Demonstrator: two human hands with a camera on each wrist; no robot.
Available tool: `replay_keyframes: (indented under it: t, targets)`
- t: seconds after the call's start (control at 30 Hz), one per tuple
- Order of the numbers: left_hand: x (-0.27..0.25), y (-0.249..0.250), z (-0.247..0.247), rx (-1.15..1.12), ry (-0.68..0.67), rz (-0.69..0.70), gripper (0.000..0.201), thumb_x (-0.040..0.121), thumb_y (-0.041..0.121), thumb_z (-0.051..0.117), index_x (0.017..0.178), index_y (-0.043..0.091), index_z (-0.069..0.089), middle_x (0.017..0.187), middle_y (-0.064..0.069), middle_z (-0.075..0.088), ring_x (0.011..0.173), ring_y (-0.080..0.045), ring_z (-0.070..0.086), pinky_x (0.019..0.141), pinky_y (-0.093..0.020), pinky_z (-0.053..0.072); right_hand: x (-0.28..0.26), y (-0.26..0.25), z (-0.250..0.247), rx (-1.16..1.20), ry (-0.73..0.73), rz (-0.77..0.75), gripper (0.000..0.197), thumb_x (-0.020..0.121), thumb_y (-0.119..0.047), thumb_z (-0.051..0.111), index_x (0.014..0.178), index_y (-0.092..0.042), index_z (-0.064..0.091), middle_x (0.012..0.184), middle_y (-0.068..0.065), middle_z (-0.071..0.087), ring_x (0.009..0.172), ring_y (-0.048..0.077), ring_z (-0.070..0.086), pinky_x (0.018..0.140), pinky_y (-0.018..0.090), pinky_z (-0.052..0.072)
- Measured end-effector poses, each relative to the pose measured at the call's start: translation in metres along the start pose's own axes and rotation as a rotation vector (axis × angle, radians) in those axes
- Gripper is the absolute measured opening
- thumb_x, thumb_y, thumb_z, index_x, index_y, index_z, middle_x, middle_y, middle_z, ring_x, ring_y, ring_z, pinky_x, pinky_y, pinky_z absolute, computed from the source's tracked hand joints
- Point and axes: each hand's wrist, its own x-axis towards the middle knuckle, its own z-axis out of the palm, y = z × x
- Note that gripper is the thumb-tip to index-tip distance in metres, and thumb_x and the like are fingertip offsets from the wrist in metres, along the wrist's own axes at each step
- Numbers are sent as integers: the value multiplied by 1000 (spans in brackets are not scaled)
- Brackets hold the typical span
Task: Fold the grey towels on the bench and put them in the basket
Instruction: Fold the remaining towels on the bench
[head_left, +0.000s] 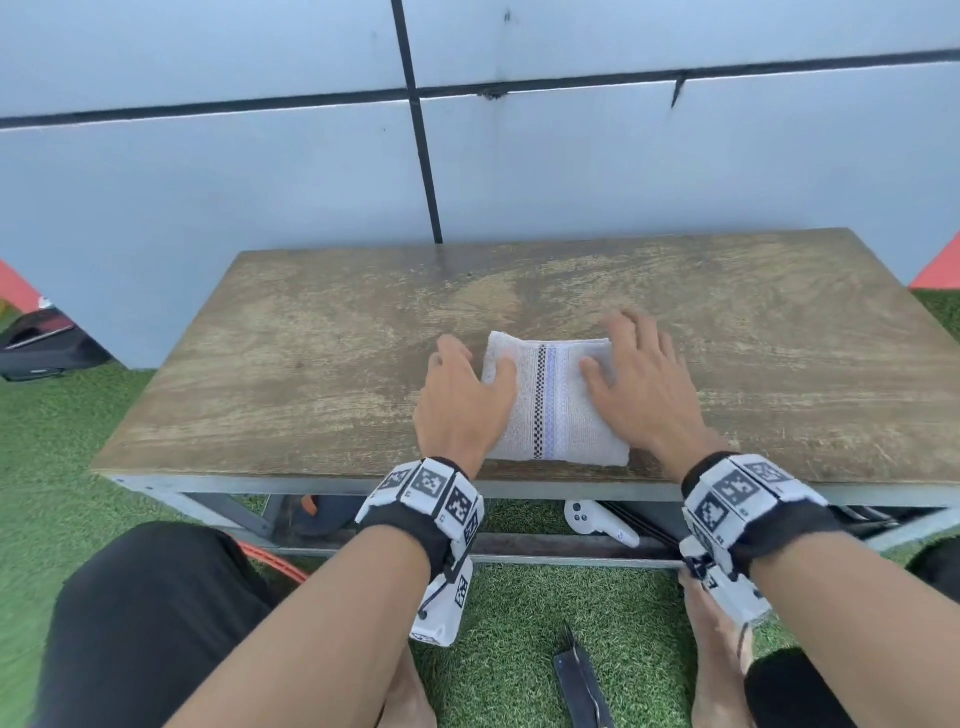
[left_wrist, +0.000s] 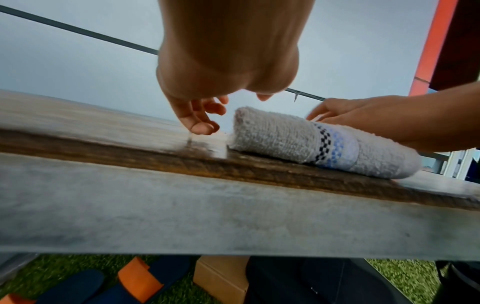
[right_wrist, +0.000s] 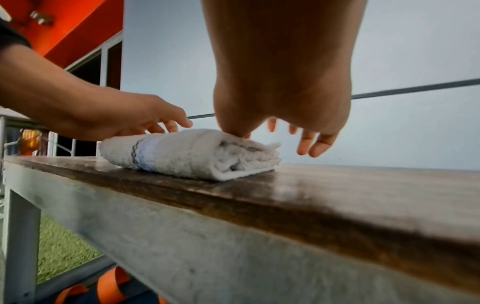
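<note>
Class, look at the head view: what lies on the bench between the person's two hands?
The folded grey towel lies between the left hand and right hand, both resting on its edges.

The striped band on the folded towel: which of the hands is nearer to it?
Roughly equal. The left hand sits on the folded towel left of the striped band; the right hand sits right of it.

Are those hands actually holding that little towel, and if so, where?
Nothing is gripped. The folded towel lies on the bench; the left hand and right hand rest open at its two side edges, thumbs on top.
</note>
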Motion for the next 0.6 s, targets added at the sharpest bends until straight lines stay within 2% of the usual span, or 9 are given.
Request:
replay_keyframes:
  t: [0.1, 0.2, 0.27, 0.3, 0.37, 0.4, 0.43, 0.53, 0.6]
  targets:
    - [-8, -11, -7, 30, -103, 75, 48, 84, 58, 59, 112, 23, 40, 105, 5, 47, 83, -16, 54, 70, -34, 42, 6, -2, -7, -30, -266, -106, 43, 103, -43, 35, 144, -28, 34, 157, 1, 34, 143, 24, 28, 114, 52, 27]
    - [-7, -24, -13, 82, -377, 102, 59, 81, 61, 65, 119, 25, 38, 115, 2, 40, 104, -18, 46, 83, -32, 40, 6, -6, -11, -137, -314, -50, 42, 100, -43, 34, 136, -22, 42, 144, 9, 46, 135, 28, 37, 111, 51, 31]
    - [-5, -30, -21, 85, -409, 87, 65, 81, 61, 67, 126, 25, 35, 120, 0, 36, 111, -20, 42, 91, -35, 42, 3, -14, -19, -262, -320, 2, 40, 97, -46, 35, 116, -17, 55, 123, 10, 57, 121, 30, 50, 106, 49, 36]
    - [-4, -32, -24, 86, -371, 62, 65, 83, 59, 66, 127, 24, 34, 121, -2, 35, 111, -22, 44, 93, -39, 45, 1, -18, -23, -288, -333, 27, 39, 96, -48, 36, 98, -15, 59, 107, 7, 61, 109, 29, 57, 104, 48, 39]
    - [-5, -35, -31, 92, -276, -12, 59, 87, 57, 63, 123, 22, 34, 120, -4, 38, 109, -29, 51, 93, -48, 49, -4, -25, -29, -315, -307, 31, 45, 95, -52, 39, 71, -16, 51, 86, 3, 62, 88, 25, 59, 102, 47, 42]
    - [-7, -36, -33, 94, -250, -54, 57, 88, 58, 60, 121, 20, 34, 121, -7, 42, 108, -32, 54, 93, -51, 50, -6, -27, -30, -334, -262, 16, 44, 94, -54, 41, 72, -17, 51, 89, 4, 62, 89, 26, 58, 102, 47, 43]
    - [-9, -36, -34, 98, -240, -98, 58, 89, 62, 56, 119, 16, 37, 122, -9, 45, 108, -33, 55, 93, -52, 50, -9, -29, -29, -324, -223, -1, 41, 94, -54, 42, 82, -17, 55, 99, 7, 63, 97, 28, 57, 101, 47, 44]
    - [-18, -35, -35, 169, -303, -141, 83, 77, 79, 41, 111, 4, 53, 111, -19, 59, 99, -36, 60, 86, -51, 54, -13, -31, -22, -125, -267, 44, 48, 98, -52, 44, 125, -11, 48, 123, 13, 57, 110, 32, 54, 93, 46, 46]
    - [-21, -33, -33, 141, -363, -112, 79, 72, 78, 42, 88, 3, 61, 97, -28, 63, 85, -39, 63, 76, -47, 55, -16, -32, -14, -27, -314, 116, 56, 100, -49, 43, 134, -6, 44, 132, 17, 52, 120, 36, 51, 97, 49, 47]
